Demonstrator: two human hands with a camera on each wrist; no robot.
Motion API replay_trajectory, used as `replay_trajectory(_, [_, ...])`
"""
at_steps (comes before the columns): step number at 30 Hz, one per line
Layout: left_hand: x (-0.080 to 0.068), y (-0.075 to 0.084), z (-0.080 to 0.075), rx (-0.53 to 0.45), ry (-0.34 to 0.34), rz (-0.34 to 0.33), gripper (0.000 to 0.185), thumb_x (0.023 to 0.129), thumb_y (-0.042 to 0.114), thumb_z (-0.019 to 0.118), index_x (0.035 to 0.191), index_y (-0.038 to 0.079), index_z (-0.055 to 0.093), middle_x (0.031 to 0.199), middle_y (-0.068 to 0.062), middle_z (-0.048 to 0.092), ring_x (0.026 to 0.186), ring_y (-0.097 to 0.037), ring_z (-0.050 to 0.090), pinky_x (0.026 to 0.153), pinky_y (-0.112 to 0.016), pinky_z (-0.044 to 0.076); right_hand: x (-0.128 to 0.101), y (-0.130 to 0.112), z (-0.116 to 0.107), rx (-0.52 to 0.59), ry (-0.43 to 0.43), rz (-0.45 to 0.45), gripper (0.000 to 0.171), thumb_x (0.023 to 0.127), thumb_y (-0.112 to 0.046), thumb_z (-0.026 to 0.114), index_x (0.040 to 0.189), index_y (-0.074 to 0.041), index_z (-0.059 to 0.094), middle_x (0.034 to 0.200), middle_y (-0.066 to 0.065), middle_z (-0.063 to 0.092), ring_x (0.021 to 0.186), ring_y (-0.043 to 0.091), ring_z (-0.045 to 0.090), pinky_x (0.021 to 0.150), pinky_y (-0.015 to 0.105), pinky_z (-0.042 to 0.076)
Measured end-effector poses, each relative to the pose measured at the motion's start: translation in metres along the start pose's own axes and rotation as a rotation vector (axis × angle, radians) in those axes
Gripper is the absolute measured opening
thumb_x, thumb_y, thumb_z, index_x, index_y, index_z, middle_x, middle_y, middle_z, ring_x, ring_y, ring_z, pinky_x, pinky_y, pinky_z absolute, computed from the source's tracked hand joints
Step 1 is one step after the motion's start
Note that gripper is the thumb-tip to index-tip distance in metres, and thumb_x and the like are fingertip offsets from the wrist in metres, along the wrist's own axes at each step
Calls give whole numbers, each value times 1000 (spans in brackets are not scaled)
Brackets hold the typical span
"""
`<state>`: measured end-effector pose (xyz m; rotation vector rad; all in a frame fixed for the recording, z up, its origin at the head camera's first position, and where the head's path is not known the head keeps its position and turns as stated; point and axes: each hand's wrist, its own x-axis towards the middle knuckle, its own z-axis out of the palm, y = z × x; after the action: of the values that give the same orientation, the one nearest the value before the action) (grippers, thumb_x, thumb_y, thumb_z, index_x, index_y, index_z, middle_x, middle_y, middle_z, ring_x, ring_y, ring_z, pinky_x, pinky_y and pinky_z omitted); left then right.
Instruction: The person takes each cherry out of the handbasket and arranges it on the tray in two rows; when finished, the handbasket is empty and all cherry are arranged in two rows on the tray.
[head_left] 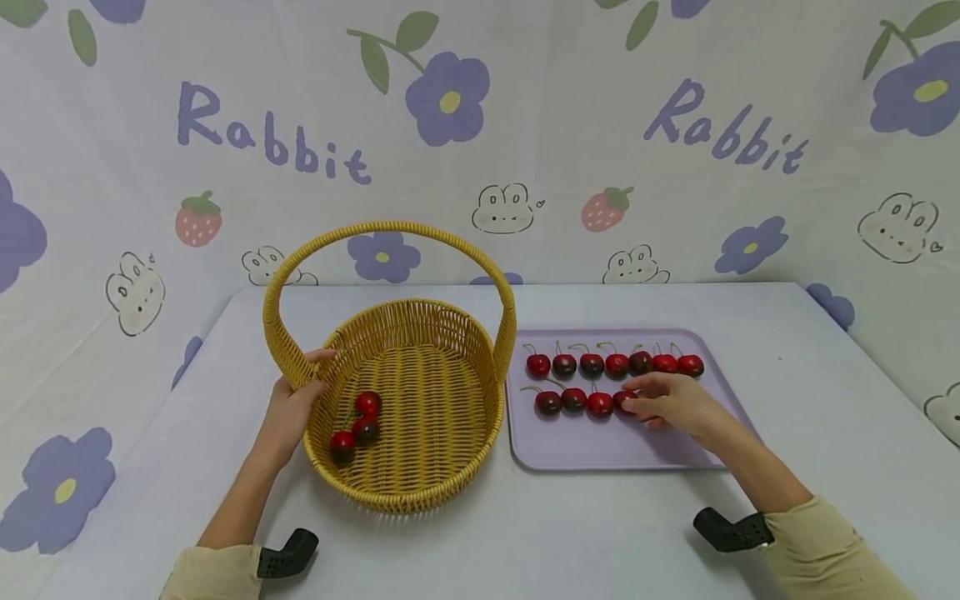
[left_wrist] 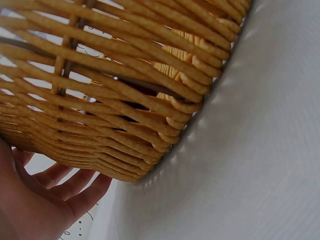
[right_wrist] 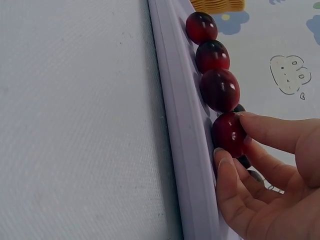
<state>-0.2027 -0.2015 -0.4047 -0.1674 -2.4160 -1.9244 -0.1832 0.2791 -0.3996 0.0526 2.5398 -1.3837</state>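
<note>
A woven yellow basket [head_left: 420,467] with a tall hoop handle [head_left: 386,229] stands left of a lilac tray [head_left: 600,450]. Three red cherries [head_left: 365,427] lie inside the basket near its left wall. My left hand [head_left: 309,377] holds the basket's left rim, thumb hooked over the top; in the left wrist view its fingers [left_wrist: 75,187] lie against the outer weave [left_wrist: 125,115]. On the tray, cherries lie in a back row [head_left: 615,364] and a front row [head_left: 573,401]. My right hand [head_left: 632,405] pinches the front row's rightmost cherry [right_wrist: 227,131] between thumb and forefinger.
The table is covered by a pale cloth [head_left: 525,542], with a printed backdrop [head_left: 525,150] rising behind and at both sides. The tray's raised rim [right_wrist: 182,150] lies between the cherries and the table's near side. Black wrist mounts [head_left: 731,529] sit on both forearms.
</note>
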Motion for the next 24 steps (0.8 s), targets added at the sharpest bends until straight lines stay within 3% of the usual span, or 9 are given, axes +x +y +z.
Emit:
replay_trajectory(16, [-2, 2, 1, 2, 3, 10, 43, 93, -1, 37, 135, -3, 45, 145, -19, 36, 135, -32, 29, 108, -48, 21, -2, -1, -10, 24, 5, -11, 52, 92, -27, 62, 128, 8, 49, 108, 17, 61, 84, 21, 62, 69, 29, 51])
replay_trajectory(19, [-1, 2, 1, -7, -1, 9, 43, 93, -1, 37, 135, -3, 45, 145, -19, 36, 135, -32, 29, 108, -48, 21, -3, -5, -20, 56, -34, -36, 51, 96, -28, 57, 129, 9, 46, 115, 20, 57, 91, 23, 61, 74, 28, 51])
replay_trajectory(24, [-1, 1, 0, -12, -1, 6, 43, 93, -1, 37, 135, -3, 44, 146, -19, 36, 136, -32, 28, 108, -47, 20, -5, -16, -33, 88, -183, -98, 52, 99, -29, 51, 134, 8, 41, 124, 24, 53, 105, 30, 57, 85, 30, 49])
